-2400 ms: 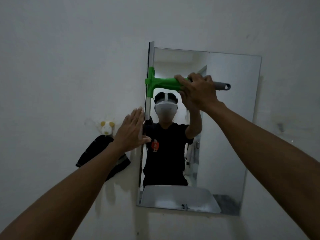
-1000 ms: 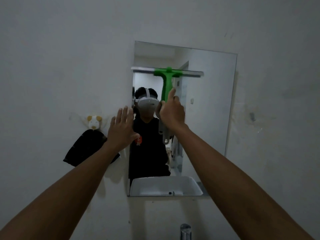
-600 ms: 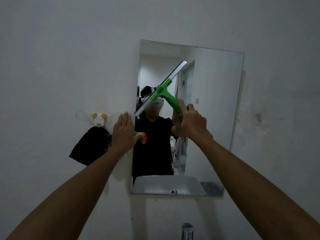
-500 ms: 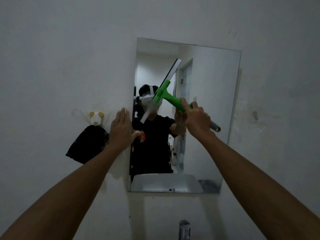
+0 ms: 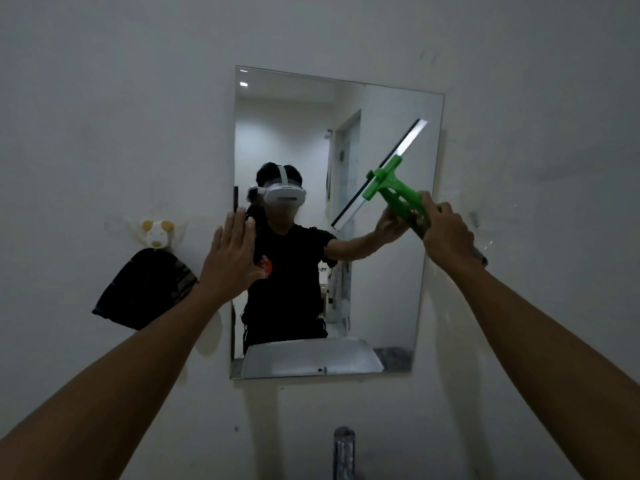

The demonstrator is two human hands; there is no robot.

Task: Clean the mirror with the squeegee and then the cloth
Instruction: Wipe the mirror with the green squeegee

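A frameless rectangular mirror (image 5: 388, 306) hangs on the white wall. My right hand (image 5: 445, 233) grips the handle of a green squeegee (image 5: 389, 183) near the mirror's right edge; its blade runs diagonally from lower left to upper right across the glass. My left hand (image 5: 230, 259) lies flat with fingers spread against the mirror's left edge, half on the wall. A dark cloth (image 5: 145, 289) hangs from a small animal-shaped hook (image 5: 156, 232) on the wall to the left of the mirror.
A chrome tap (image 5: 343, 452) rises at the bottom centre, below the mirror. The mirror reflects a white basin, a person with a headset and a doorway. White wall surrounds the mirror on all sides.
My right hand has carried the squeegee from the mirror's middle to its right side, the blade staying tilted. My left hand has stayed pressed on the mirror's left edge.
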